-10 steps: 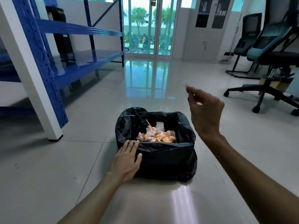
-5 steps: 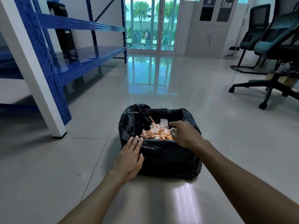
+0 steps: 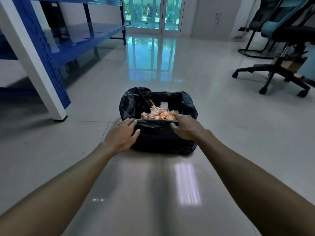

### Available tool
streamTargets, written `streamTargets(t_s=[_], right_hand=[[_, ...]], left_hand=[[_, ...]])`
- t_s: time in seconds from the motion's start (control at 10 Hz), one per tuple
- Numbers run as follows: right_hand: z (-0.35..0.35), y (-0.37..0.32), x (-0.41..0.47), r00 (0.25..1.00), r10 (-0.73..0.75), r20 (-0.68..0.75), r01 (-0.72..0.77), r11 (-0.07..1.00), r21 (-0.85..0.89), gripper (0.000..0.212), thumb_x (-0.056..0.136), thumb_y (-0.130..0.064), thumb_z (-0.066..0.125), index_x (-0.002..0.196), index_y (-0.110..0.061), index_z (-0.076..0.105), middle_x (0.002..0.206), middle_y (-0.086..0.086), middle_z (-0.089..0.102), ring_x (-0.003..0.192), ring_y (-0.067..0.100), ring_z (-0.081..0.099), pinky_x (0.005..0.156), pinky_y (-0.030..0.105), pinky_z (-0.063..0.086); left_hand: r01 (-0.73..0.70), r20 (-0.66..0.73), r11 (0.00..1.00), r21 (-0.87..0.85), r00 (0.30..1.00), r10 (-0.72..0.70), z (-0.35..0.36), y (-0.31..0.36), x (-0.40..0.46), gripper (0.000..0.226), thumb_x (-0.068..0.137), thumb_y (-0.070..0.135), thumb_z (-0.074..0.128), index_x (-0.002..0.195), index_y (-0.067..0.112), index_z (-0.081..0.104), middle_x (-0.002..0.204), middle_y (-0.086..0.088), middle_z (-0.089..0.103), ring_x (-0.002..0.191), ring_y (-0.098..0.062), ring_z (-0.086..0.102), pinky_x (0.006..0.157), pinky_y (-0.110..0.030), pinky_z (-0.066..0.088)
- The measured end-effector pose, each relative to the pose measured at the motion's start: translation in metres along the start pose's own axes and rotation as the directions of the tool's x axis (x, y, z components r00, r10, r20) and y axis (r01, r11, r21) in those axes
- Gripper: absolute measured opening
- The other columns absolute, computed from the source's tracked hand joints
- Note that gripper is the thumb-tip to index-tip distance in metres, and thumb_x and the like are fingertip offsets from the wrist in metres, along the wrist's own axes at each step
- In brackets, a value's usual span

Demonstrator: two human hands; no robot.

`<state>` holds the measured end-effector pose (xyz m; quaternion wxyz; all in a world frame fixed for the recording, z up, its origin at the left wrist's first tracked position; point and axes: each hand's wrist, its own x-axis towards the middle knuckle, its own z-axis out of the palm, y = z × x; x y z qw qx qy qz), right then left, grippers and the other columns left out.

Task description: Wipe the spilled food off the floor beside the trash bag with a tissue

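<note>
A black trash bag (image 3: pixel 160 140) stands open on the glossy tiled floor (image 3: pixel 153 193) ahead of me. Inside it lie crumpled tissues stained orange (image 3: pixel 158 114) and a thin orange stick (image 3: pixel 152 102). My left hand (image 3: pixel 124 133) lies over the bag's near left corner, fingers on the rim and thumb on the front wall. My right hand (image 3: pixel 185 126) holds the near rim at the right, fingers dipped inside and thumb outside. Neither hand carries a tissue. No spilled food shows on the floor around the bag.
A blue metal shelf rack (image 3: pixel 56 45) with a white post (image 3: pixel 34 65) stands at the left. Wheeled office chairs (image 3: pixel 279 68) stand at the right. Glass doors (image 3: pixel 153 12) are at the far end. Bare tile lies between me and the bag.
My right hand came down from above the bag, passed over the tissues and now holds the near rim. My left hand slid up onto the rim's left corner.
</note>
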<state>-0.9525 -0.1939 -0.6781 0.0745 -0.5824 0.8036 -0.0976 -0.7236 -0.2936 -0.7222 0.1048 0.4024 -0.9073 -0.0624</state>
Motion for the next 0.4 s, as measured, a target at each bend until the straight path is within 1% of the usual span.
streamTargets(t_s=[0.1,0.2,0.3,0.4], right_hand=[[0.006,-0.002,-0.016,1.000,-0.015,0.003,0.015,1.000,-0.013,0.053,0.101,-0.039,0.042,0.149,-0.015,0.037,0.146,0.012,0.049,0.130,0.033,0.045,0.101,0.044,0.041],[0.001,0.003,-0.027,1.000,0.004,0.019,-0.004,0.999,-0.035,0.054,0.102,-0.042,0.038,0.149,-0.016,0.036,0.147,0.012,0.047,0.131,0.034,0.043,0.102,0.045,0.040],[-0.003,0.010,-0.034,0.999,0.018,0.026,-0.016,0.998,-0.053,0.057,0.102,-0.045,0.036,0.152,-0.017,0.033,0.149,0.012,0.044,0.134,0.033,0.041,0.105,0.045,0.038],[-0.009,0.012,-0.044,1.000,0.021,0.009,-0.021,0.998,-0.053,0.059,0.102,-0.044,0.037,0.153,-0.015,0.030,0.152,0.012,0.042,0.137,0.032,0.038,0.108,0.046,0.036]], left_hand=[[0.024,0.036,0.999,0.021,0.999,-0.025,-0.013,0.001,-0.014,0.056,0.101,0.042,0.035,0.146,0.009,0.041,0.153,-0.010,0.042,0.142,-0.025,0.035,0.119,-0.040,0.020],[0.017,0.048,0.998,0.053,0.999,-0.019,-0.030,0.003,-0.024,0.055,0.101,0.044,0.034,0.141,0.008,0.047,0.148,-0.011,0.048,0.137,-0.028,0.041,0.115,-0.043,0.028],[0.011,0.061,0.997,0.078,0.998,-0.015,-0.041,0.002,-0.034,0.053,0.101,0.043,0.035,0.136,0.007,0.051,0.145,-0.012,0.050,0.135,-0.030,0.043,0.112,-0.044,0.030],[0.017,0.030,0.997,0.075,0.999,-0.019,-0.047,-0.001,-0.038,0.053,0.100,0.043,0.034,0.133,0.006,0.054,0.141,-0.013,0.053,0.131,-0.031,0.047,0.110,-0.045,0.034]])
